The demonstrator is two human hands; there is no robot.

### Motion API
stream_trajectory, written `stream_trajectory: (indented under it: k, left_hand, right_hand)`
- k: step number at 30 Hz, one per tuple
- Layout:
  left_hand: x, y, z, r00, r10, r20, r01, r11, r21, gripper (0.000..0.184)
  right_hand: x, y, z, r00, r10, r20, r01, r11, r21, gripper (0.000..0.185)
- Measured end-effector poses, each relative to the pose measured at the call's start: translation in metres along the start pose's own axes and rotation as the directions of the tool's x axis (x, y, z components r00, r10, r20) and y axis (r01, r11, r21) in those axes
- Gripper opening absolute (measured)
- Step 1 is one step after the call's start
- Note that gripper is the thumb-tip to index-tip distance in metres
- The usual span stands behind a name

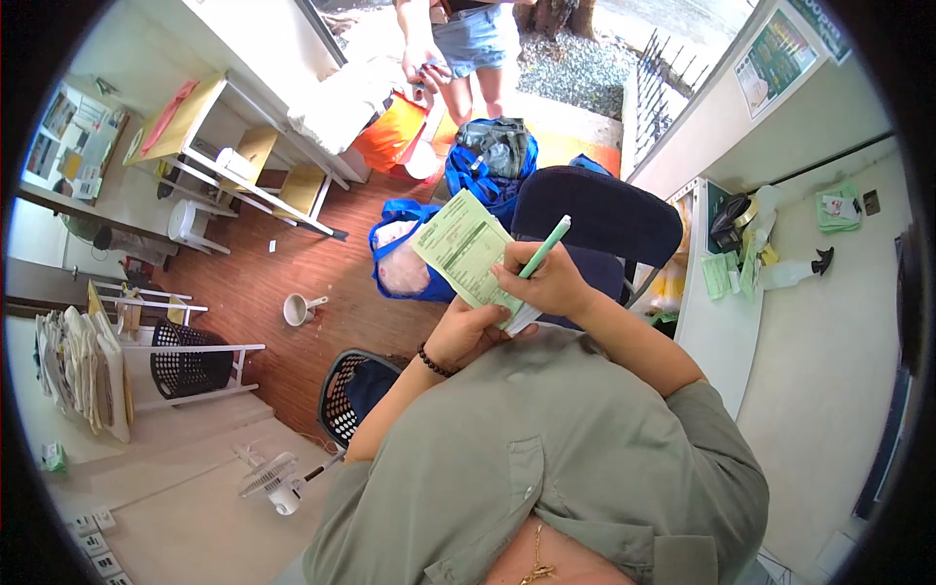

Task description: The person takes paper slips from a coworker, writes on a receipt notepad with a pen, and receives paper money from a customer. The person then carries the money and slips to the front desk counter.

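Observation:
My left hand (pixel 468 334) grips the lower end of a pale green receipt pad (pixel 458 244), its thumb lying across the sheet. Printed lines and a table show on the top page, but I cannot read the writing. A light green pen (pixel 546 246) is held in my right hand (pixel 548 283), slanting up and to the right. That hand rests over the pad's right side, and the pen's tip is hidden behind my fingers. A dark bead bracelet (pixel 434 361) circles my left wrist.
A dark chair (pixel 595 210) stands just beyond my hands. Blue bags (pixel 395 249) full of cloth sit on the wooden floor, near a white dipper (pixel 300 309). A person (pixel 476 44) stands at the doorway. On the right counter is a spray bottle (pixel 790 273).

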State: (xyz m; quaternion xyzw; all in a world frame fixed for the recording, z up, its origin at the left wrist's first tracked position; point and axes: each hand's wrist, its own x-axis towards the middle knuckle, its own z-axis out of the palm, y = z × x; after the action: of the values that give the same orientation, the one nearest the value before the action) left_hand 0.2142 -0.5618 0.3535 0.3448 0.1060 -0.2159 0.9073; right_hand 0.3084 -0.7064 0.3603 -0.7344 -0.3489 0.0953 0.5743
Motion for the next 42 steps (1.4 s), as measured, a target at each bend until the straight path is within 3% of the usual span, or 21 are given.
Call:
stream_trajectory:
  k: [24, 27, 29, 32, 33, 34, 35, 36, 37, 38, 40, 42]
  left_hand:
    - [0.002, 0.001, -0.001, 1.000, 0.013, -0.014, -0.013, 1.000, 0.009, 0.048]
    - [0.006, -0.005, -0.014, 0.999, 0.029, 0.040, -0.030, 0.999, 0.029, 0.047]
    - [0.006, -0.001, -0.009, 0.999, -0.010, -0.040, 0.010, 1.000, -0.001, 0.048]
    - [0.008, 0.004, -0.004, 0.996, -0.054, -0.066, 0.056, 0.998, 0.023, 0.049]
    - [0.008, 0.005, -0.004, 0.996, -0.058, -0.072, 0.061, 0.997, 0.038, 0.049]
    - [0.009, 0.005, -0.005, 0.995, -0.068, -0.068, 0.070, 0.997, 0.018, 0.050]
    - [0.010, 0.005, -0.007, 0.995, -0.075, -0.070, 0.075, 0.997, -0.002, 0.050]
    - [0.009, 0.004, -0.009, 0.994, -0.078, -0.079, 0.076, 0.997, -0.024, 0.050]
    - [0.010, 0.004, -0.009, 0.995, -0.062, -0.073, 0.061, 0.998, -0.008, 0.048]
    - [0.010, 0.005, -0.009, 0.994, -0.068, -0.085, 0.068, 0.998, -0.009, 0.048]
    - [0.012, 0.006, -0.008, 0.991, -0.075, -0.112, 0.074, 0.997, -0.015, 0.046]
    - [0.015, 0.002, -0.016, 0.994, -0.066, -0.085, 0.063, 0.998, -0.030, 0.045]
  right_hand:
    - [0.002, 0.004, -0.003, 1.000, 0.008, 0.020, -0.008, 1.000, 0.019, 0.024]
    - [0.005, 0.002, -0.004, 0.999, -0.018, 0.043, 0.017, 1.000, 0.025, 0.024]
    - [0.006, 0.008, -0.003, 0.999, -0.037, 0.021, 0.037, 0.999, 0.018, 0.024]
    - [0.006, 0.027, -0.005, 0.986, 0.021, -0.168, 0.025, 0.963, 0.267, 0.026]
    - [0.005, 0.026, -0.018, 0.950, 0.254, -0.182, -0.125, 0.843, 0.523, 0.023]
    - [0.003, 0.027, -0.036, 0.888, 0.389, -0.247, -0.100, 0.687, 0.720, 0.022]
    - [-0.001, 0.052, -0.055, 0.845, 0.337, -0.414, 0.088, 0.677, 0.731, 0.026]
    - [-0.004, 0.075, -0.082, 0.765, 0.370, -0.528, 0.157, 0.687, 0.709, 0.028]
    - [-0.013, 0.068, -0.112, 0.558, 0.493, -0.667, 0.175, 0.716, 0.676, 0.027]
    - [-0.026, 0.099, -0.145, 0.309, 0.562, -0.767, 0.333, 0.692, 0.641, 0.028]
    - [-0.070, 0.142, -0.217, 0.021, 0.527, -0.850, 0.524, 0.718, 0.458, 0.027]
    - [-0.084, 0.132, -0.256, -0.321, 0.367, -0.873, 0.403, 0.887, 0.225, 0.028]
